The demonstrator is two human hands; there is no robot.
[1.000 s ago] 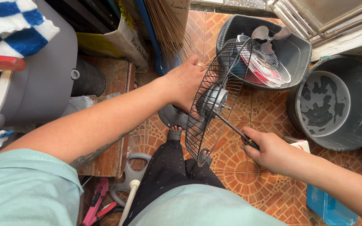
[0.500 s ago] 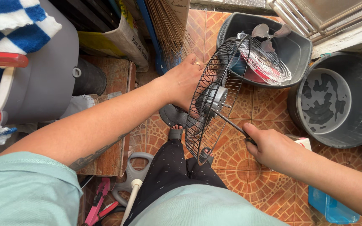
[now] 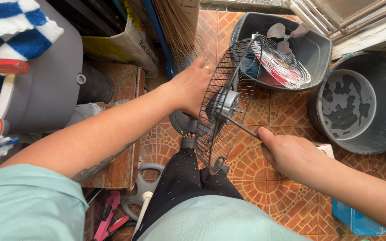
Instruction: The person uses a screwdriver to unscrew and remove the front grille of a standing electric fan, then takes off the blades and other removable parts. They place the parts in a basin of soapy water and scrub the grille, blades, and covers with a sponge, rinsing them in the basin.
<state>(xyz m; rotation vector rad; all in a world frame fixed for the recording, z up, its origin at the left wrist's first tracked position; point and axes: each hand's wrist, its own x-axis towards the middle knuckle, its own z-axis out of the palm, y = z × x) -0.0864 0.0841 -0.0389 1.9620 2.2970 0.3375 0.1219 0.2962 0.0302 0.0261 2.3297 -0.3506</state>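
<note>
Left hand [image 3: 193,89] grips behind one black wire fan guard [image 3: 226,107], frame centre, fingers curled. Right hand [image 3: 291,154] at 4 o'clock, closed on one screwdriver [image 3: 242,126] touching the hub. Two grey tubs: one [image 3: 318,53] at 1 o'clock holding one white guard [image 3: 280,62] and one fan blade [image 3: 287,33]; one [image 3: 362,107] at 3. Yellow sack [image 3: 126,42] at 11.
</note>
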